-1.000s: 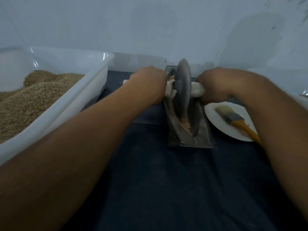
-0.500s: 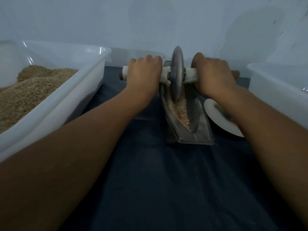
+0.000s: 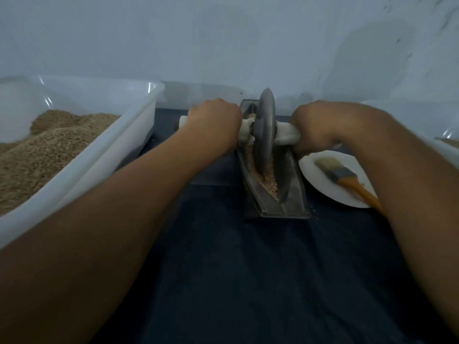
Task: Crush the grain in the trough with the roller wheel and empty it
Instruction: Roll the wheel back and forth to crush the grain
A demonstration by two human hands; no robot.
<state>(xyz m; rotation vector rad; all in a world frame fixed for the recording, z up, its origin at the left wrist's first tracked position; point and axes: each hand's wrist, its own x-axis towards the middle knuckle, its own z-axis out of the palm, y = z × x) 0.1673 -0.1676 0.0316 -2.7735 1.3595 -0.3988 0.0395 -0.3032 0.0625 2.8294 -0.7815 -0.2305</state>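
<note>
A flat grey metal roller wheel (image 3: pixel 267 130) stands upright in the narrow boat-shaped metal trough (image 3: pixel 290 192), amid coarse tan grain (image 3: pixel 269 180). The left hand (image 3: pixel 213 122) and right hand (image 3: pixel 314 125) curl round its white-wrapped axle (image 3: pixel 285 136). Right of the trough, a white plate (image 3: pixel 323 184) holds a wooden-handled brush (image 3: pixel 345 177); left, a white plastic tub (image 3: pixel 119 145) holds heaped grain.
</note>
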